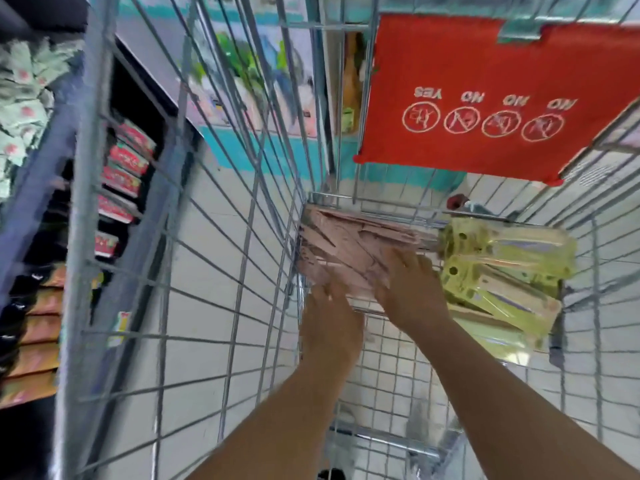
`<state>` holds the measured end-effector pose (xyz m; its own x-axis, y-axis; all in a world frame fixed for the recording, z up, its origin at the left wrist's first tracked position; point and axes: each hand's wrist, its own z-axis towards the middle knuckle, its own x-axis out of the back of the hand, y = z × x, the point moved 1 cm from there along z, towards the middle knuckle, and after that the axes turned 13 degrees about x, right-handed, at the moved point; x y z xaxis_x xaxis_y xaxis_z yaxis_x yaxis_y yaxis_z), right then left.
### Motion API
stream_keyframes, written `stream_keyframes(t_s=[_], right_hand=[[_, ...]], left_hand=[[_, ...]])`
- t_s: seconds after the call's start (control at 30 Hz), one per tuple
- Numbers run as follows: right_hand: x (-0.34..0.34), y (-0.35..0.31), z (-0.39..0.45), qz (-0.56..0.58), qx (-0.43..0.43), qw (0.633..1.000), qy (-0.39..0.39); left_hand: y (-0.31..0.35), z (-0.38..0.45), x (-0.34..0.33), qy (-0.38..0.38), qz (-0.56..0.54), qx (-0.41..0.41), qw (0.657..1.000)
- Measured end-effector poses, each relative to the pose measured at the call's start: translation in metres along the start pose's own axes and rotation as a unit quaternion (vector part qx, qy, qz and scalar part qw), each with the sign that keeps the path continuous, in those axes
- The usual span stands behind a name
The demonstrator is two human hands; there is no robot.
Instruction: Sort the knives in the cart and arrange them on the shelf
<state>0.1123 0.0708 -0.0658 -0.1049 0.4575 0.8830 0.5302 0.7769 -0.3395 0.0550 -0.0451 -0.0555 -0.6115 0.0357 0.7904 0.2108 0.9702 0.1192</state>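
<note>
A pile of pink knife packs (pixel 346 244) lies at the far left of the wire cart's floor (pixel 391 344). Beside it on the right lies a pile of yellow-green knife packs (pixel 502 268). Both my arms reach down into the cart. My left hand (pixel 329 323) is at the near edge of the pink pile, blurred by motion, its fingers toward the packs. My right hand (pixel 412 282) lies on top of the pink pile with fingers spread. Whether either hand grips a pack cannot be made out.
The cart's wire side wall (pixel 194 237) rises on the left. A red sign (pixel 485 98) hangs on its far end. Beyond the wall, dark shelves (pixel 121 168) hold red and orange packaged goods. White floor tiles show through the mesh.
</note>
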Motion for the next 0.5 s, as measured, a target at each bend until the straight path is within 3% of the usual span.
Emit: stream_keyframes(t_s=[0.2,0.37,0.5], right_hand=[[-0.008,-0.010,-0.008,-0.040,0.052,0.998,-0.010],[-0.005,-0.015,-0.014,0.094,-0.019,0.995,-0.014],[-0.005,-0.015,-0.016,0.182,-0.059,0.981,-0.003]], left_hand=[[0.000,-0.003,-0.004,-0.011,-0.073,0.048,0.996],[0.002,-0.002,0.001,-0.010,-0.148,0.070,0.986],[0.004,-0.006,0.002,-0.053,-0.319,0.150,0.934]])
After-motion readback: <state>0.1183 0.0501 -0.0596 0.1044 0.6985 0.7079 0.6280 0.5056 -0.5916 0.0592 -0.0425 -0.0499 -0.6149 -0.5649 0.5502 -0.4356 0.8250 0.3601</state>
